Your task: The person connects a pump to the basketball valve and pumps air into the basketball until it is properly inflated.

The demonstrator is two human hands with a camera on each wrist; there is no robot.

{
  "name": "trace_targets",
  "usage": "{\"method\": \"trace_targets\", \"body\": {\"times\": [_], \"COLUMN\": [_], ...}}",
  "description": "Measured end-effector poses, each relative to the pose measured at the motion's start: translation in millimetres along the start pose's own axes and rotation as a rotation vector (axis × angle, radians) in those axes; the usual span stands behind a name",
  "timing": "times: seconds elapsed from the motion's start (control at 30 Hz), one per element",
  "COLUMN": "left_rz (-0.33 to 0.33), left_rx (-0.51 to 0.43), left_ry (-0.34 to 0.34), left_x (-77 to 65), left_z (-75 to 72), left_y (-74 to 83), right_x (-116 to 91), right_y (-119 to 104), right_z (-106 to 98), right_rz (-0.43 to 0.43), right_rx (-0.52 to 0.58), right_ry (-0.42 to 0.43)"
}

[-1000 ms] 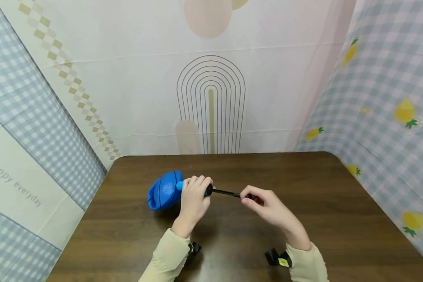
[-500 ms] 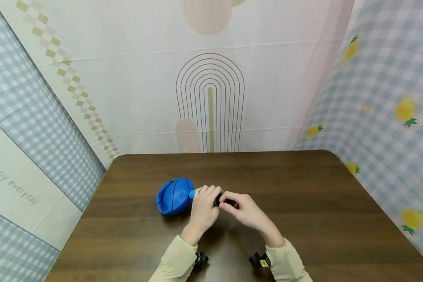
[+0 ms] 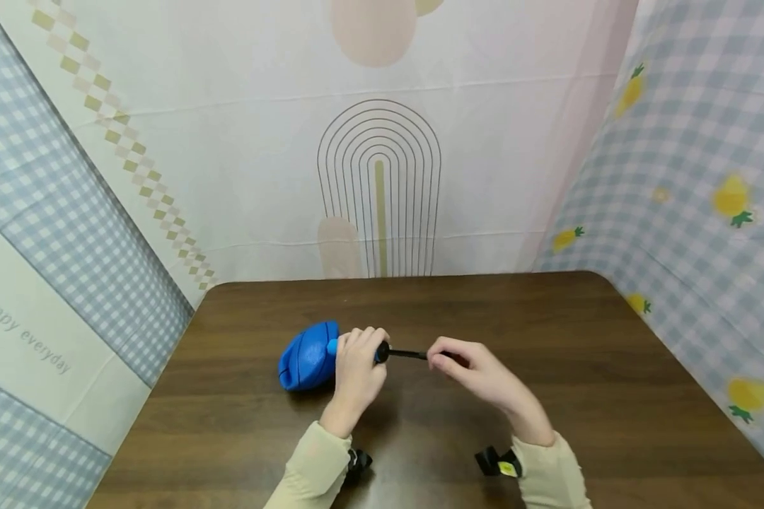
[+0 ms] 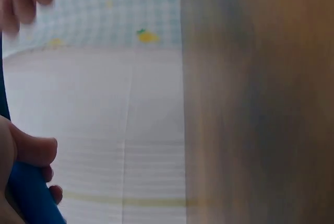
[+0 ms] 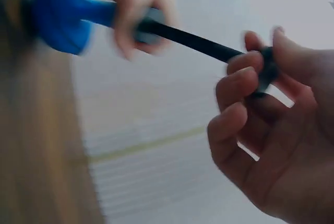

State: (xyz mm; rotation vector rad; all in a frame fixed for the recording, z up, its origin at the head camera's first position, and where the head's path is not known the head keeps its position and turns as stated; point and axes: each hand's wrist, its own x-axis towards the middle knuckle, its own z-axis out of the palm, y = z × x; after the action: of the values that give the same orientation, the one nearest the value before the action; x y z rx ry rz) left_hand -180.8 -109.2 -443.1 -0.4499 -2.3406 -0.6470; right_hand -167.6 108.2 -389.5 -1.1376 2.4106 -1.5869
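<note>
A partly caved-in blue basketball (image 3: 308, 358) is joined to the end of a blue and black hand pump (image 3: 383, 352). My left hand (image 3: 355, 367) grips the pump's blue barrel (image 4: 32, 192), seen at the lower left in the left wrist view. From the barrel a black rod (image 5: 198, 45) sticks out toward the right. My right hand (image 3: 480, 373) holds the black handle (image 5: 267, 71) at the rod's end, its fingers curled around it. How the pump meets the ball is too small to make out.
Below the hands lies a brown wooden table (image 3: 522, 304). Behind it hangs a pale printed cloth (image 3: 255, 177), with checked cloths at both sides. A black wrist strap (image 3: 499, 463) shows at the right sleeve.
Half a second ago, the handle was pushed in close to my left hand. Now my right hand has drawn it back out to the right, exposing the rod. The ball shifts slightly left.
</note>
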Motion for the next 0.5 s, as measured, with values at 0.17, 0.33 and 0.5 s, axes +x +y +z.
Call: {"method": "trace_targets", "body": {"times": [0.17,0.33,0.5], "left_rz": [-0.009,-0.018,-0.041], "left_rx": [-0.062,-0.061,-0.060], "left_ry": [0.038,0.021,-0.018], "left_x": [-8.8,-11.1,-3.9], "left_z": [7.5,8.9,7.7], "left_y": [18.0,20.0,13.1], "right_x": [14,18,13], "right_y": [9,13,3], "right_z": [32,46,29], "right_rz": [0.016,0.045,0.077], "right_rx": [-0.010,-0.106,-0.124], "right_ry": [0.065,0.128,0.137]}}
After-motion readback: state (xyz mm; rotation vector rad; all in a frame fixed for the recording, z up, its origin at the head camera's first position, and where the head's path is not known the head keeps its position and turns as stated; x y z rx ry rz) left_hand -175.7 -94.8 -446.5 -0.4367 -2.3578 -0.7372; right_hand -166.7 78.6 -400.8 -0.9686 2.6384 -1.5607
